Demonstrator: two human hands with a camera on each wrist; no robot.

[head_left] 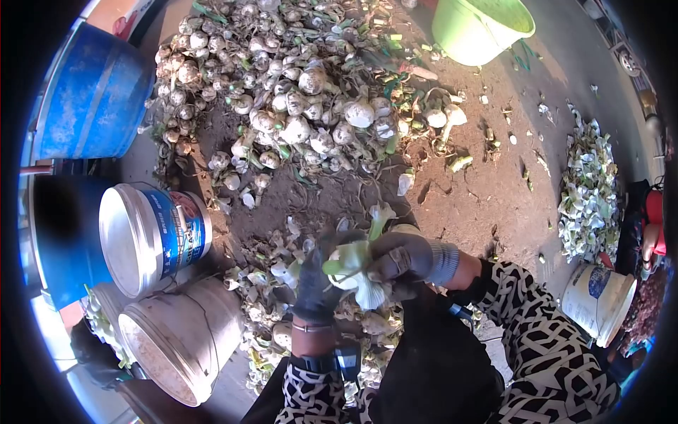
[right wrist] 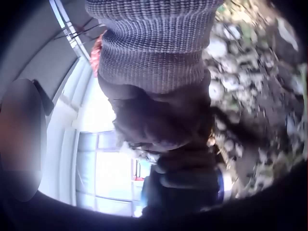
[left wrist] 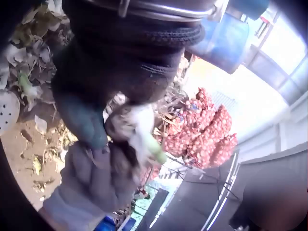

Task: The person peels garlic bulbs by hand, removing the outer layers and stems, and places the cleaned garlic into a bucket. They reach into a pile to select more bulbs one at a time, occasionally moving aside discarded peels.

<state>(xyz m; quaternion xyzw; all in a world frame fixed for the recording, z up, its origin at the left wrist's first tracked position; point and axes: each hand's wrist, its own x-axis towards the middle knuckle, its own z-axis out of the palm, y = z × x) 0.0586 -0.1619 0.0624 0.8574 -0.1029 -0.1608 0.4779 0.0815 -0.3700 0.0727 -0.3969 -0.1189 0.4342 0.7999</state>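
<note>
Item: onion bulb, white with a green stalk, held in front of the person above the ground, between both gloved hands.

Left hand: dark glove, fingers curled round the bulb's lower left side. The left wrist view shows the same grip from behind, with white skin and a green stalk end sticking out between the gloves.

Right hand: grey glove with a ribbed cuff, fingers curled over the bulb's right side and pinching its loose skin. In the right wrist view the fingers are too dark to read singly.

Surroundings: large heap of unpeeled bulbs on the dirt ahead; litter of peeled skins and stalks directly under the hands; second pile of skins well apart to the right. Blue-labelled bucket on its side to the left, a white bucket just below it, a blue barrel beyond, a green tub at the far edge, another white bucket at the right. Red mesh sacks show in the background of the left wrist view.

Handling note, as judgement: the step appears to be stripping the outer skin. It would go best with the left hand holding the bulb steady while the right pulls the skin away from the stalk end, keeping the work over the litter so scraps fall clear of the unpeeled heap.
</note>
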